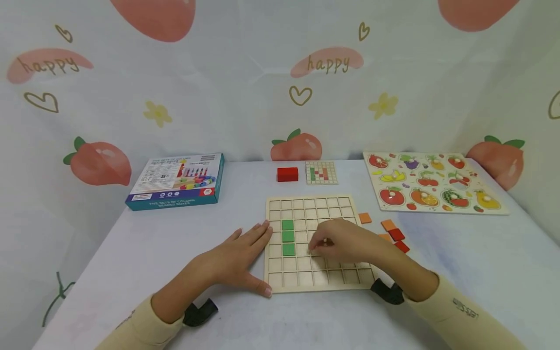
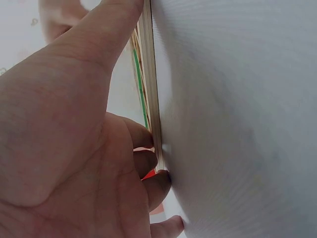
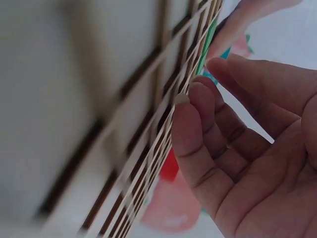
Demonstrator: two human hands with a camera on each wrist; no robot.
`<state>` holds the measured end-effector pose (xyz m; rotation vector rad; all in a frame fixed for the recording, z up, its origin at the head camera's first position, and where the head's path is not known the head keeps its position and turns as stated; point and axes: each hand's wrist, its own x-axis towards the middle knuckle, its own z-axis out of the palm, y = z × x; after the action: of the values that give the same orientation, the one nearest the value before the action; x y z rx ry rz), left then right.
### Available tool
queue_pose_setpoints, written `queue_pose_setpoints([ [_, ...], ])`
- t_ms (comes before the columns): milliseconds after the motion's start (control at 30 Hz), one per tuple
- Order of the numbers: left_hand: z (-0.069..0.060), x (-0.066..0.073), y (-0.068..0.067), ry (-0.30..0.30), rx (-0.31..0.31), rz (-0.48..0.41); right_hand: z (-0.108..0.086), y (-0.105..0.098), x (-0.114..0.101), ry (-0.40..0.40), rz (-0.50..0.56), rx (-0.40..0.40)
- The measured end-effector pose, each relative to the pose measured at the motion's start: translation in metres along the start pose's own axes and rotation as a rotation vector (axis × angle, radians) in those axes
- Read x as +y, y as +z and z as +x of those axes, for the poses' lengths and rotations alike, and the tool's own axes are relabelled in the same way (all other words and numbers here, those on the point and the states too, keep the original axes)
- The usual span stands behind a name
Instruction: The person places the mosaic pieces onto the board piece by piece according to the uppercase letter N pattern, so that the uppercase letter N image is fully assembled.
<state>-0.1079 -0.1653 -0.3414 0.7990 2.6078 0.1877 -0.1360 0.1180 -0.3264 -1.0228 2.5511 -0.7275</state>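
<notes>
Three green tiles [image 1: 288, 236] lie on the board [image 1: 302, 236] between hands; left hand [image 1: 238, 257] spread at its edge, right hand [image 1: 343, 240] curled above, pinch I can't tell. Dipping too low could dislodge tiles.

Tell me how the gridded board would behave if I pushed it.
The gridded board looks stiff, given its straight edge in the left wrist view. Lying flat and broad, it would probably slide rather than tip. The green tiles sit within its ridged squares, so they'd likely travel with it.
</notes>
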Motion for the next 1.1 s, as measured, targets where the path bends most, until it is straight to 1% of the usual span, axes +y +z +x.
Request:
queue_pose_setpoints([
  [133,0.000,0.000,0.001,-0.005,0.000,0.002,-0.026,-0.009,0.014,0.058,0.006,0.016],
  [267,0.000,0.000,0.001,-0.002,-0.001,-0.001,-0.051,-0.021,0.027,0.145,0.000,0.034],
  [400,0.000,0.000,0.001,-0.002,-0.003,-0.003,-0.068,-0.028,0.041,0.263,-0.035,0.042],
  [500,0.000,-0.001,0.002,-0.002,-0.002,0.003,-0.076,-0.031,0.048,0.326,-0.043,0.048],
  [600,0.000,0.000,0.002,0.000,-0.001,0.005,-0.080,-0.031,0.053,0.358,-0.024,0.053],
  [700,0.001,-0.001,0.003,0.003,0.003,0.000,-0.079,-0.029,0.057,0.373,-0.015,0.064],
  [867,0.000,-0.001,0.003,0.007,0.010,-0.006,-0.077,-0.027,0.061,0.384,-0.021,0.078],
  [1100,0.000,-0.001,0.003,0.008,0.007,0.001,-0.077,-0.024,0.063,0.380,0.010,0.088],
])
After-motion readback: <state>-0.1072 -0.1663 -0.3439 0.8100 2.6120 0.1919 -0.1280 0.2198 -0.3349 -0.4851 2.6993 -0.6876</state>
